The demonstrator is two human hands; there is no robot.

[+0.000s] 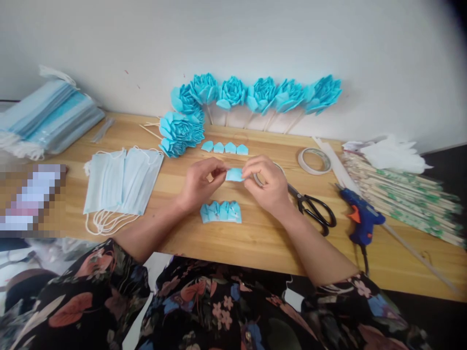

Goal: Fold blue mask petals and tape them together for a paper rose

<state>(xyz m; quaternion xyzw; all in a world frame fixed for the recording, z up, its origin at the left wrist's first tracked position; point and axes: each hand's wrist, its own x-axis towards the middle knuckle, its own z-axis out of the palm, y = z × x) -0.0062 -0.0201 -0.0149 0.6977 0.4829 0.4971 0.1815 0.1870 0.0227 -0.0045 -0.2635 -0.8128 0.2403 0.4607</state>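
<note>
Between my two hands, a small light-blue fabric petal (234, 174) is stretched out just above the table. My left hand (202, 181) pinches its left edge, and my right hand (265, 182) pinches the right one. Behind it lie several cut blue petals (224, 148) in a row. Closer to me is a row of folded blue petals (221, 212), with what look like small glue spots on them. Black-handled scissors (315, 209) lie by my right forearm, their blades partly hidden by my hand.
Finished blue flowers on sticks (232, 92) lean along the wall. Face masks (122, 182) lie at left, near a packed mask stack (54, 116). A tape roll (314, 161), a blue glue gun (361, 214) and wrapped chopsticks (404, 199) are at right.
</note>
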